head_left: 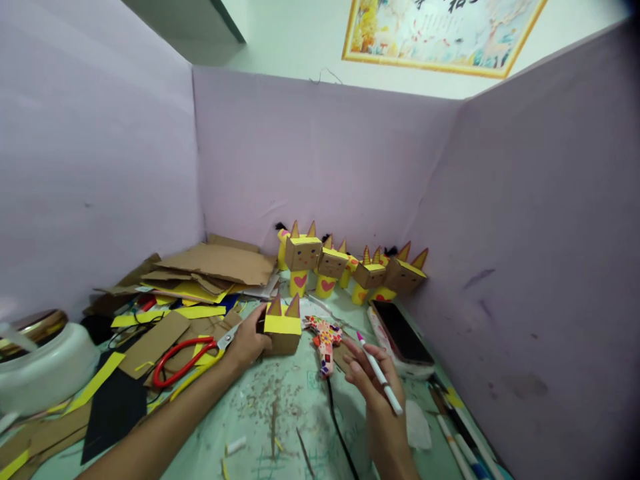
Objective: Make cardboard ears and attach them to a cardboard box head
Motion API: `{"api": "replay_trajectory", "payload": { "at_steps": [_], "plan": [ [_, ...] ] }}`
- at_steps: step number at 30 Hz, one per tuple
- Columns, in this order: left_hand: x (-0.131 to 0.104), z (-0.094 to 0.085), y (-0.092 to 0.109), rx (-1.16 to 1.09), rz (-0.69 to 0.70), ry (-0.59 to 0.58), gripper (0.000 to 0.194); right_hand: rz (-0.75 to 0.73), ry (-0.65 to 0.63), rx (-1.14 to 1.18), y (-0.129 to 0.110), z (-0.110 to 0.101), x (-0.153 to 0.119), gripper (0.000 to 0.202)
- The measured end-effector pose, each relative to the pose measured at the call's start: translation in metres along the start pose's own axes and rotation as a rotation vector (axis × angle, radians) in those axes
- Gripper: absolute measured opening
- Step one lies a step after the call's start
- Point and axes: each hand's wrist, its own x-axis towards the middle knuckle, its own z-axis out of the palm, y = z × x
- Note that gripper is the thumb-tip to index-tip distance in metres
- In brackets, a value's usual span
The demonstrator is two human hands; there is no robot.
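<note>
My left hand (251,339) grips the left side of a small cardboard box head (283,332) with a yellow top and two pointed, pink-edged ears. In my right hand (375,377) is a white marker (381,377) with a pink end, held between the fingers with the palm partly turned up. Between the two hands lies a glue gun (326,340) covered in a colourful pattern, its black cord running toward the front edge. Behind them stand several cardboard-and-yellow animal figures (303,257) with ears and hearts.
Red-and-yellow scissors (187,360), cardboard sheets (220,262) and yellow strips lie at the left, beside a white pot (47,367). A phone (403,333) and several pens (463,433) are at the right. Purple panels (320,153) enclose the table (260,413).
</note>
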Motion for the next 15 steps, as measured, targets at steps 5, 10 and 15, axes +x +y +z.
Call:
{"api": "replay_trajectory", "payload": {
  "at_steps": [5, 10, 15],
  "plan": [
    [-0.001, 0.005, -0.004, 0.086, -0.05, -0.038, 0.086, 0.012, 0.046, -0.036, 0.012, -0.005, 0.005, 0.042],
    [-0.003, 0.006, -0.003, 0.213, -0.075, -0.105, 0.089, -0.007, 0.121, -0.095, 0.023, -0.015, 0.009, 0.042],
    [0.002, 0.005, -0.007, 0.238, -0.105, -0.081, 0.081, -0.13, 0.243, -0.134, 0.009, -0.019, 0.01, 0.037]
  ]
}}
